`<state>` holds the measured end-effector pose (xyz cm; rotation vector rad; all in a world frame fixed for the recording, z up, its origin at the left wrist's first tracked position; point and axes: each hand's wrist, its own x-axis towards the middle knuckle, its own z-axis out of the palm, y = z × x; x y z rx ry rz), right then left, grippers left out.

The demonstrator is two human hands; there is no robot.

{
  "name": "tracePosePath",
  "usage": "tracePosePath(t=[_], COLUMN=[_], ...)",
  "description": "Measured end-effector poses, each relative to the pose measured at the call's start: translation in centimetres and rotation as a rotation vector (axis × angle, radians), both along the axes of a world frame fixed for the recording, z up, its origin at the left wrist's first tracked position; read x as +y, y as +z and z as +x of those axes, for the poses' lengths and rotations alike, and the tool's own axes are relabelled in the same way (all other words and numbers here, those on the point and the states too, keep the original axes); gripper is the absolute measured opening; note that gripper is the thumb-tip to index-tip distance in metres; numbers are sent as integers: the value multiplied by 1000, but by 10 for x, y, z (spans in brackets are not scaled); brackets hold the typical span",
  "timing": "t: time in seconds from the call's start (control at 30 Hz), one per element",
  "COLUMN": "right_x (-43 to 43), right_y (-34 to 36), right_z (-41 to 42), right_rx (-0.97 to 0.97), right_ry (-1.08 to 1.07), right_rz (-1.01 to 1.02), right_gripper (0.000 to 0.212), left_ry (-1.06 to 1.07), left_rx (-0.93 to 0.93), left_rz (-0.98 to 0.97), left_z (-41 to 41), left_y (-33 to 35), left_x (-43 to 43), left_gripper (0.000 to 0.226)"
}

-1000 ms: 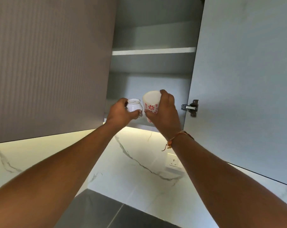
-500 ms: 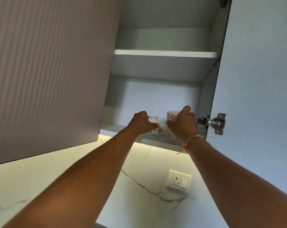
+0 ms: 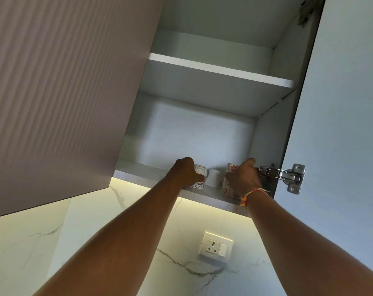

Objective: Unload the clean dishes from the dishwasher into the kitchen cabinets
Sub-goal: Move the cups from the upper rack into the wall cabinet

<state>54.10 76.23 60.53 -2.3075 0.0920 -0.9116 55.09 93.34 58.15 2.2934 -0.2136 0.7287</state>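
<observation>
Both arms up; left hand (image 3: 186, 171) w/ fingers round small cup (image 3: 199, 175), right hand (image 3: 244, 178) round floral cup (image 3: 229, 180) on shelf (image 3: 142, 175).

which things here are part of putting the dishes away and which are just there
In the job:
left hand on a patterned cup
right hand on a flowered cup
white cup between them
bottom shelf

Just there:
upper shelf
hinge
wall socket

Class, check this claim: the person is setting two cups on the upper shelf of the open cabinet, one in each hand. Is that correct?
Not quite. The head view shows the left hand and right hand setting their cups on the bottom shelf; the upper shelf holds nothing visible.
</observation>
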Motion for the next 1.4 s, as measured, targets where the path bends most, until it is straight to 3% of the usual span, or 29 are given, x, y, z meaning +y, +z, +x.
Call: tracePosePath(t=[0.13, 0.33, 0.37, 0.47, 0.57, 0.67, 0.8, 0.97, 1.13, 1.3, 1.4], right_x=[-5, -2, -4, -2, -6, -10, -9, -14, -13, -12, -10], right_y=[-10, -22, -25, -22, -18, -20, -23, -19, -13, -17, -18], right_z=[9, 5, 6, 3, 4, 7, 12, 22, 29, 47, 50], right_rx=[-8, 1, 8, -28, 7, 60, 130, 329, 390, 461, 470], right_ry=[-82, -124, -153, -175, -171, -178, -203, -137, -30, 0, -9], right_rz=[-67, -133, -261, -191, -333, -373, -474, -578, -536, -548, -554], right_gripper=[60, 51, 48, 41, 23, 26, 34, 38, 36, 41, 40], left_ry=[29, 77, 80, 61, 30, 4, -17, -39, -59, -124, -58], left_rx=[-16, -98, -111, -151, -143, -122, -108, -46, 62, 174, 277], left_rz=[31, -28, -26, 57, 78, 103, 249, 386, 422, 375, 498], left_z=[7, 14, 15, 19, 21, 24, 29, 35, 41, 57, 60], left_y=[-4, -11, -12, -13, -12, -12, -14, -14, -9, -7, -5], left_x=[-4, -5, -5, -5, -6, -7, -7, -7, -12, -14, -18], left_gripper=[57, 67, 63, 38, 15, 4, 23, 29, 33, 53, 13])
